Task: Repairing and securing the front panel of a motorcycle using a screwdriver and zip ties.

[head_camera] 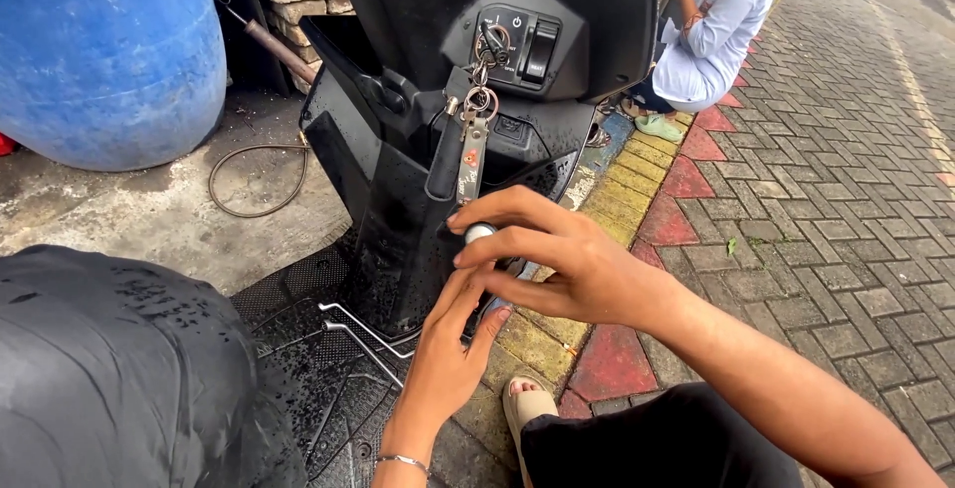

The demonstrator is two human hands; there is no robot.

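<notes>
My right hand [557,259] pinches a small round silver-white part [478,232] against the wet black inner panel [398,239] of a scooter. Just below it my left hand [448,344], with a thin bracelet on the wrist, has its fingers spread and presses on the same panel near the footboard. A key with a ring and a hanging strap [474,155] sits in the ignition [494,42] above both hands. The scooter's black seat [119,369] is wet and fills the lower left.
A big blue barrel [104,50] stands at the upper left, with a loop of thin hose [254,180] on the concrete beside it. A person in white [711,35] squats on the brick pavement at the upper right. My sandalled foot [525,403] rests by the kerb.
</notes>
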